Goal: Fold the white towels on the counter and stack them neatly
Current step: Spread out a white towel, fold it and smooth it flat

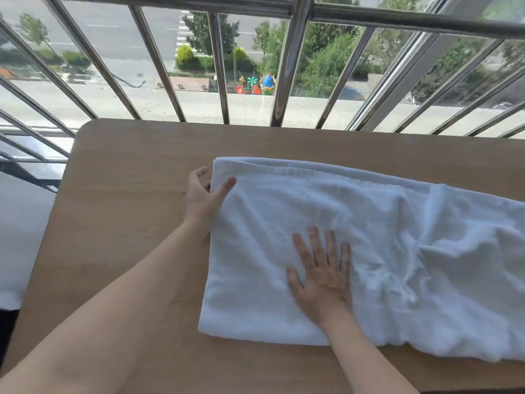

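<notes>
My right hand point(321, 280), fingers point(314, 243) flat & spread, pins the white towel point(369, 223) to the bench point(127, 194); left hand point(201, 197), prob. pinching the left edge, should pull taut, then fold square.

Left hand point(203, 197) pinches the towel point(369, 223) edge, right hand point(321, 277) lies flat, fingers spread

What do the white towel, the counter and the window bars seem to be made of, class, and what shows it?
White towel: probably cotton terry, matte; nubby pile, soft creases.
Counter: wood or wood-look laminate, cannot tell which; pale brown, fine straight grain, smooth low sheen.
Window bars: polished metal, likely stainless steel; bright mirror-like streaks.
</notes>
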The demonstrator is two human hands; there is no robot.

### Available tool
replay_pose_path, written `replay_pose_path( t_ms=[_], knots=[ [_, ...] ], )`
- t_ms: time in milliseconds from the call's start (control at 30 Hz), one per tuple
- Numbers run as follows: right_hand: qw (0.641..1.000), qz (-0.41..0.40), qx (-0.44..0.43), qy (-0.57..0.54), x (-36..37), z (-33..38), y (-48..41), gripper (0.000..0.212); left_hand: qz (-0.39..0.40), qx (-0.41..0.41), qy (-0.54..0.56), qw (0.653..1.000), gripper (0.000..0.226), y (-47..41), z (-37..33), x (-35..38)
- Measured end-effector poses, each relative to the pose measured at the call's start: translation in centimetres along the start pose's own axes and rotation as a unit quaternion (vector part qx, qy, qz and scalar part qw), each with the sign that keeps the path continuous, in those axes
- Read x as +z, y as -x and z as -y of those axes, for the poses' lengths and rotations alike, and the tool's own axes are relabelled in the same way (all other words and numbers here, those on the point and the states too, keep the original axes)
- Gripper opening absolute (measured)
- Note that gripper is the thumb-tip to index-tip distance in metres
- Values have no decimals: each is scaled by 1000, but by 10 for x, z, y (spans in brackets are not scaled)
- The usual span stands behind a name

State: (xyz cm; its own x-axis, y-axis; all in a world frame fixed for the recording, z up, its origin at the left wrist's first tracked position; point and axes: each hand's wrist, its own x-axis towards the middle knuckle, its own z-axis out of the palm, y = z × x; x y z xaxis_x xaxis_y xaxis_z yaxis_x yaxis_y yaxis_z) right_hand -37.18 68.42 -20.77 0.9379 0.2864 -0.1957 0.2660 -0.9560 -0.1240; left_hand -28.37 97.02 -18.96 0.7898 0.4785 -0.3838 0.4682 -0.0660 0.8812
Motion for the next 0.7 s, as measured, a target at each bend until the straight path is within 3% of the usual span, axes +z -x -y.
replay_pose_path(
  t_ms=[133, 233, 333, 467, 600, 700],
  knots=[
    [1000, 15, 6, -2, -2, 1, -1, 73, 63, -55, -62, 995, 73, 55, 23, -17],
    [1000, 19, 14, -7, -3, 4, -1, 72, 129, -48, -131, 982, 63, 92, 45, -19],
    [999, 22, 21, -16, -5, 8, 0, 70, 97, -15, -145, 985, 46, 104, 44, -17],
    [1000, -1, 22, -18, 3, 10, 14, 68, 62, 1, -78, 995, 38, 110, 46, -25],
    [1000, 10, 20, -3, 8, 13, 15, 69, -17, 6, -168, 986, 33, 121, 52, -23],
    [999, 29, 21, -10, 4, 12, 14, 67, 27, -33, -17, 999, 38, 123, 50, -25]
  ],
)
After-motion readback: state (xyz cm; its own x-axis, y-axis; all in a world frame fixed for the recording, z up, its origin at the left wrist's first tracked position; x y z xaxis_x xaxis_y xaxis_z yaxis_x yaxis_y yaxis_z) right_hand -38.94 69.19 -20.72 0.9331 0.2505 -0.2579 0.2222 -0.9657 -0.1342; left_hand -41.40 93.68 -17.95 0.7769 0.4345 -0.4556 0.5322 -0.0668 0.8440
